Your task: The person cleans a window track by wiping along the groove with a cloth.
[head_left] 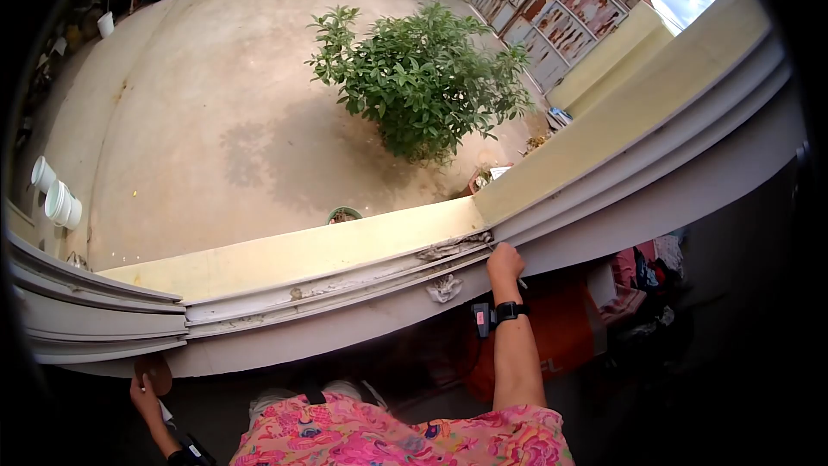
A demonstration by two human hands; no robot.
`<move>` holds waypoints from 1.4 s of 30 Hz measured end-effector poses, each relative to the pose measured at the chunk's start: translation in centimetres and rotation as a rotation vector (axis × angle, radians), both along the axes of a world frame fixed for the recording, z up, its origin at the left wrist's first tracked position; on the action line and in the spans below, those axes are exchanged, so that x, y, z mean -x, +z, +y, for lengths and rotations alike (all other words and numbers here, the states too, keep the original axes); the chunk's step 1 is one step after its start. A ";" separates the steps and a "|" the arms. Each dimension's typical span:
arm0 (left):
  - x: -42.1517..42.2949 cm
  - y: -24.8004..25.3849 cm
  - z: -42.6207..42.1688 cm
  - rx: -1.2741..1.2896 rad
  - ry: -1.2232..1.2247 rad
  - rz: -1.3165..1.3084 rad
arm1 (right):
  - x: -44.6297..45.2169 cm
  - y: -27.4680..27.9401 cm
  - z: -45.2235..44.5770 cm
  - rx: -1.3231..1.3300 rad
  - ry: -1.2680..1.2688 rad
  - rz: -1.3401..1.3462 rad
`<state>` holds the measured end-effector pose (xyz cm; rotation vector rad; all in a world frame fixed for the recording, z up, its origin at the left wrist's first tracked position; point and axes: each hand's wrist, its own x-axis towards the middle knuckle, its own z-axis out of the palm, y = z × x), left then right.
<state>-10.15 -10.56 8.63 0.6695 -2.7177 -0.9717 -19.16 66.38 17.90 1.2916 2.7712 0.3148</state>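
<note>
In the head view, the right arm is extending almost straight forward from the patterned shirt [397, 440], with a black watch [511, 311] circling its wrist. The right hand [505, 263] is resting at the right corner of the window track [250, 314], knuckles upward, fingers curling into a fist and clamping on a thin tool [522, 283], most of which the hand is hiding. Just left of this hand, a dark, grimy strip [455, 247] is lying along the track near its right end, and a crumpled pale wad [444, 289] is sitting on the sill [285, 349], towards its inner edge.

The left forearm is slanting up from below, and the left hand [147, 399] is hanging by the sill's inner edge, near its left end. Its thumb and fingers are pinching a round brown disc [156, 375], which is standing partly in front of that edge; whether they are touching, I cannot tell. Beyond the window, a leafy shrub [423, 78] is growing in the yard [198, 86]
</note>
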 end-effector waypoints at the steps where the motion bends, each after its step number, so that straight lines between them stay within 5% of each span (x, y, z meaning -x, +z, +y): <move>1: -0.1 -0.3 -0.4 -0.014 -0.006 -0.012 | 0.1 -0.2 0.1 0.006 -0.004 -0.025; 20: 0.2 1.4 0.9 -0.031 -0.031 -0.062 | 0.3 -0.2 -1.8 -0.005 0.239 -0.165; 42: 0.1 0.5 0.0 -0.029 -0.021 -0.041 | -2.4 -3.9 -2.9 0.000 0.255 0.052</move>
